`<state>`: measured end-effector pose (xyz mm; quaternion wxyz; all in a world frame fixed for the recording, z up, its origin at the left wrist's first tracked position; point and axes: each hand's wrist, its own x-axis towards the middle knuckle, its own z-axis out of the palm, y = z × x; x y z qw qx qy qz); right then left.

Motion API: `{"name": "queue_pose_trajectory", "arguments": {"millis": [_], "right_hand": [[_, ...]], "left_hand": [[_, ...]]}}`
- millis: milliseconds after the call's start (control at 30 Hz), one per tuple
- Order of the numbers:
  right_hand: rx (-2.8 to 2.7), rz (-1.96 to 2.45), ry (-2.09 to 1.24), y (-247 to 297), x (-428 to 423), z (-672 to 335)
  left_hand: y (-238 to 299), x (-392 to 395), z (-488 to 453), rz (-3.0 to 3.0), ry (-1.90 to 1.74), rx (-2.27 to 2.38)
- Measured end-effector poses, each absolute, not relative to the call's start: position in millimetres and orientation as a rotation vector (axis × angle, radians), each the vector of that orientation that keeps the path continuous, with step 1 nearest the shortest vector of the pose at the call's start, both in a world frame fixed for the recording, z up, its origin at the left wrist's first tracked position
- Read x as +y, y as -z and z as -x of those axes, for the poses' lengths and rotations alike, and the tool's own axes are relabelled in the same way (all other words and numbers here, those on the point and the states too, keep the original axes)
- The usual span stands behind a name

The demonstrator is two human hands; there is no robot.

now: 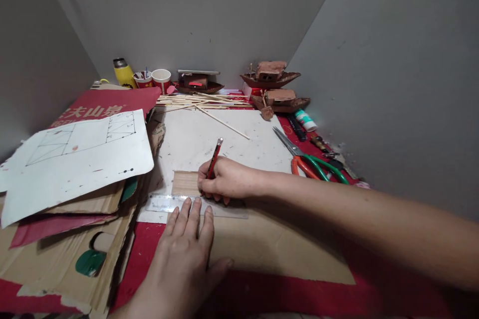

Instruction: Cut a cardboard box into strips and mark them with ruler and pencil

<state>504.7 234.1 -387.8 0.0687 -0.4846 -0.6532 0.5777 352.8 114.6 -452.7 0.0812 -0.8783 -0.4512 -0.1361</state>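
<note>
My right hand (220, 179) grips a red and black pencil (214, 159), its lower end down at the upper edge of a clear plastic ruler (160, 203). Fingers outstretched, my left hand (187, 244) lies flat with its fingertips on the ruler. Just above the ruler is a small piece of corrugated cardboard (184, 182), partly hidden by my right hand. A larger brown cardboard sheet (277, 246) extends below the ruler and under my right forearm. White paper (179, 149) spreads beneath these things. The pencil tip is hidden among my fingers.
Scissors (299, 154) with orange and green handles lie at right. Stacked cardboard (75, 234) with a drawn sheet (97, 159) on top fills the left. Behind are thin wooden sticks (202, 101), several model boats (269, 77), paper cups (161, 79) and a yellow bottle (123, 74). Grey walls enclose the table.
</note>
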Motion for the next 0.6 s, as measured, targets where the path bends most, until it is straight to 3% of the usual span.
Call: {"name": "queue_pose_trajectory", "arguments": {"millis": [600], "right_hand": [[-1.848,1.621,-1.629,390,208,-574]], "left_hand": [[453,115,-347,2.635,0.405,-1.314]]}}
